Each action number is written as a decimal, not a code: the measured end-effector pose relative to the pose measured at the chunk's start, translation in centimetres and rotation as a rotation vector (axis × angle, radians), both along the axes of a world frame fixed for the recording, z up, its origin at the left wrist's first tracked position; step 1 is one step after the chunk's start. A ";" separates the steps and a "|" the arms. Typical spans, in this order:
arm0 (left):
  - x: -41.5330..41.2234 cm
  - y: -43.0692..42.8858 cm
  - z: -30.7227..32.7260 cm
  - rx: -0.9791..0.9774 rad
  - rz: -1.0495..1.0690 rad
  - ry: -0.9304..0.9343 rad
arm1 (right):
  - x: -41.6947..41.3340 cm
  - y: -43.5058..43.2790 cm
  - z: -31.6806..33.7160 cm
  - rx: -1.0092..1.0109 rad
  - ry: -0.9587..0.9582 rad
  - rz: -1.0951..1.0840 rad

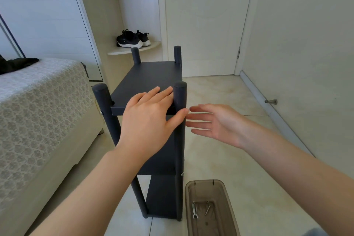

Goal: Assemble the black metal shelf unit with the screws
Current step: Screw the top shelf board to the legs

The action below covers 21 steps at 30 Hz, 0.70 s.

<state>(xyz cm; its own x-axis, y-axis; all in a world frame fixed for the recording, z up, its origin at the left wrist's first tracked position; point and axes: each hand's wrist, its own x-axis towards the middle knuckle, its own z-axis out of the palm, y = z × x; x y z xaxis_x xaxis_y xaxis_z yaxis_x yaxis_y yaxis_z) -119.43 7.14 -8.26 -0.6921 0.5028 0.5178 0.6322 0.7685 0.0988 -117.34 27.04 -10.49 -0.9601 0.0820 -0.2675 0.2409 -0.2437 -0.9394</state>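
The black metal shelf unit [147,76] stands upright on the floor in the middle of the view, with four round posts and three shelves. My left hand [147,119] lies flat over the near right corner of the top shelf, fingers straight, thumb against the near right post [180,92]. My right hand [212,122] hovers open just right of that post, palm facing left, fingers straight and holding nothing. On the floor at the lower right, a brown translucent tray [191,197] holds screws [207,210] and a small wrench [195,210].
A bed [38,105] with a patterned cover stands close on the left of the shelf unit. Behind it are a white cabinet with black shoes [132,39] on a low shelf and a shut door [205,25]. A wall with a doorstop [272,101] runs along the right.
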 end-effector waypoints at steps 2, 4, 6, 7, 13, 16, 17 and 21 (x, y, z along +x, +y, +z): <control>-0.1 0.0 -0.1 0.004 0.006 0.000 | 0.0 0.8 -1.5 0.088 -0.067 0.002; -0.1 0.1 -0.2 0.007 0.011 0.005 | -0.3 1.5 -3.5 0.211 -0.165 0.024; 0.0 0.1 -0.3 0.014 0.019 0.017 | -0.7 2.1 -5.6 0.342 -0.265 0.078; 0.0 0.1 -0.4 0.022 0.018 0.026 | -0.9 2.3 -6.7 0.388 -0.305 0.101; -0.3 0.4 -0.7 0.067 0.001 0.084 | -0.2 1.9 -16.2 0.519 -0.437 0.172; -0.4 0.7 -1.2 0.120 0.002 0.130 | 1.1 1.4 -21.7 0.570 -0.489 0.190; -0.5 0.8 -1.4 0.135 0.008 0.148 | 1.5 1.3 -23.5 0.618 -0.505 0.195; -0.8 1.1 -1.9 0.191 0.009 0.246 | 1.7 1.3 -30.0 0.801 -0.522 0.187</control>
